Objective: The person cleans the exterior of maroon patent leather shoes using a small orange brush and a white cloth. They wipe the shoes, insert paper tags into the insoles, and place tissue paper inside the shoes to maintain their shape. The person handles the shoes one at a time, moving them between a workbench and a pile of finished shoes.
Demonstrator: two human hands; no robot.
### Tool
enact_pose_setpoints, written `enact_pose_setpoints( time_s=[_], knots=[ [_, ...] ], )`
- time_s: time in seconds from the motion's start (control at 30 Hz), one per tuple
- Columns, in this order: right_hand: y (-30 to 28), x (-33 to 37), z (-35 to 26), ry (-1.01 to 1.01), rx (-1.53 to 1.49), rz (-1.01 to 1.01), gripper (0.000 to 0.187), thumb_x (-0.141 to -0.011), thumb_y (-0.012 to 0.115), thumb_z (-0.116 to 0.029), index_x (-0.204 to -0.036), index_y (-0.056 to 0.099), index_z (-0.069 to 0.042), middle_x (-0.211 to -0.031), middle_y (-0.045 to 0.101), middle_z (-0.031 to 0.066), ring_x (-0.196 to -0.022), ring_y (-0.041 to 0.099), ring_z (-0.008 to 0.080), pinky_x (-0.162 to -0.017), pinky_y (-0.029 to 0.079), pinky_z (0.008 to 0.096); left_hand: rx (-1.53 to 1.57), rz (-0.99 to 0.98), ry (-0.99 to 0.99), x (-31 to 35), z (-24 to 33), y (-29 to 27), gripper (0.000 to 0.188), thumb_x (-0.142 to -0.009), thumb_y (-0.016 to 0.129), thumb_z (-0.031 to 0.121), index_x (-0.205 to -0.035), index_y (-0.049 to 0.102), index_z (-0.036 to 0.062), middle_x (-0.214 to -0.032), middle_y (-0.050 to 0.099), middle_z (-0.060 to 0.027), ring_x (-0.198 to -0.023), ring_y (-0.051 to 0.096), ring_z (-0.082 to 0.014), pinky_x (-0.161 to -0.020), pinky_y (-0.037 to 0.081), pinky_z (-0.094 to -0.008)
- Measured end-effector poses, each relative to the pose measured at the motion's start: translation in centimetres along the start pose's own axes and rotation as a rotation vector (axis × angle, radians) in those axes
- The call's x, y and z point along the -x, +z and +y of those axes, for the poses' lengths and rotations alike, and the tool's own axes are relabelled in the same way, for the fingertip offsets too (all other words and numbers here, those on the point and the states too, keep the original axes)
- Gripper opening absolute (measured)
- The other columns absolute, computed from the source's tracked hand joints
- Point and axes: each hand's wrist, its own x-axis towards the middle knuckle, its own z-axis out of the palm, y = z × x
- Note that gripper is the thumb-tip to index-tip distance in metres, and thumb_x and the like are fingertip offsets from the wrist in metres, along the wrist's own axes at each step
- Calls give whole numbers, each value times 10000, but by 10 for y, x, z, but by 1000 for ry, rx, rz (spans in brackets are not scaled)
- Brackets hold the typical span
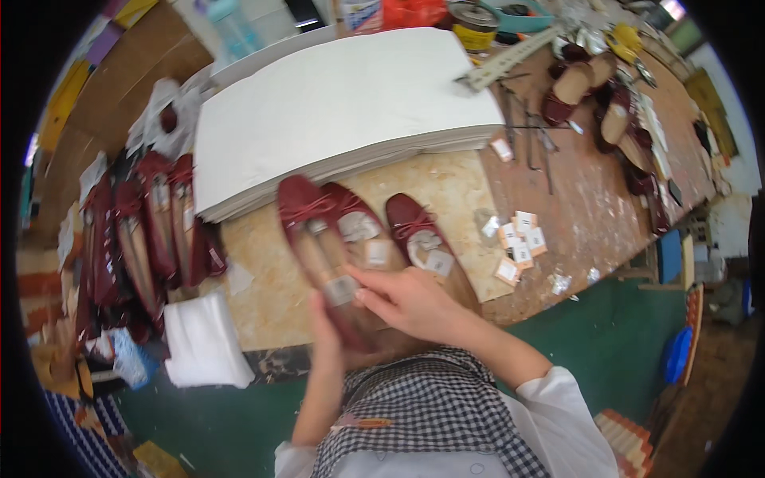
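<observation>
A dark red ballet flat (296, 203) with a bow is tilted over the near part of the worktable, its toe pointing away from me. My left hand (322, 338) grips it by the side near the heel, partly blurred. Inside the shoe lies a small white label (342, 290). My right hand (414, 304) reaches over it, thumb and forefinger closed at the label's right edge. Just right of the held shoe are a second red flat (344, 199) and a third red flat (406, 213), both with crumpled paper in the toe and a white tag inside.
A thick stack of white sheets (343, 95) fills the table's back. Several red shoes (131, 231) stand packed at left beside a white folded cloth (205, 342). Small orange-and-white labels (522, 239) lie at right. More red flats (570, 89) sit at the far right.
</observation>
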Motion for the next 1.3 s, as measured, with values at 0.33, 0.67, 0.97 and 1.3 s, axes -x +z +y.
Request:
enact_pose_setpoints(
  time_s=[0.33,0.67,0.97,1.3],
  knots=[
    [-231,-48,293,571,937,606,313,-884,587,-261,-1036,649,4,-870,691,212,-804,677,353,-679,530,443,-1202,-207,187,3,61,56,534,-864,576,109,-1387,473,74,-1171,617,-184,-937,631,-285,-763,498,-373],
    [-118,27,127,370,-80,536,367,-854,609,-58,-1215,585,3,-522,480,-31,-493,417,29,-467,346,227,344,-642,-354,-10,4,-8,746,-918,428,546,-1433,335,16,-1330,512,-210,-1094,598,-346,-864,546,-438],
    [-20,36,-15,207,-356,-38,466,-904,591,-100,-1357,503,-39,-582,597,34,-498,508,57,-538,447,236,-116,-294,132,-22,10,-5,728,-958,296,607,-1403,376,36,-1317,529,-152,-1163,557,-270,-960,474,-398],
    [-13,23,-29,262,-280,-160,407,-907,601,-134,-1296,554,-27,-510,472,104,-407,445,153,-443,333,342,-122,-334,311,-26,11,-16,685,-992,219,573,-1400,382,47,-1298,536,-133,-1162,548,-239,-992,438,-381]
  ],
)
